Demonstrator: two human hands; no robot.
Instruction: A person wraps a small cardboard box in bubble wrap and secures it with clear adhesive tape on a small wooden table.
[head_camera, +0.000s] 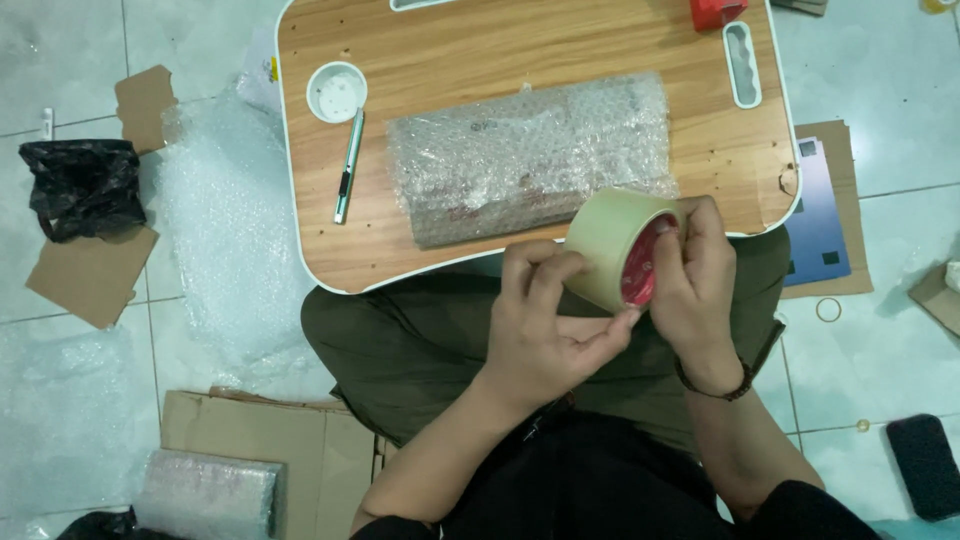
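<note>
I'm holding a roll of beige tape (612, 246) with both hands over my lap, left hand (545, 325) cupping it from below and right hand (697, 285) picking at its red core side, probably hunting for the tape's end. A bubble-wrapped parcel (528, 158) is lying on the wooden lap table (480, 45), just past the roll. A utility knife (348, 166) is sitting beside a white round lid (336, 91).

Tape roll (612, 243) is pale tan with a red core, parcel (528, 155) wrapped in clear bubbly plastic, wood-grain lap table (480, 50) with white edging, olive green trousers (420, 340), pale grey floor tiles (880, 70).
</note>
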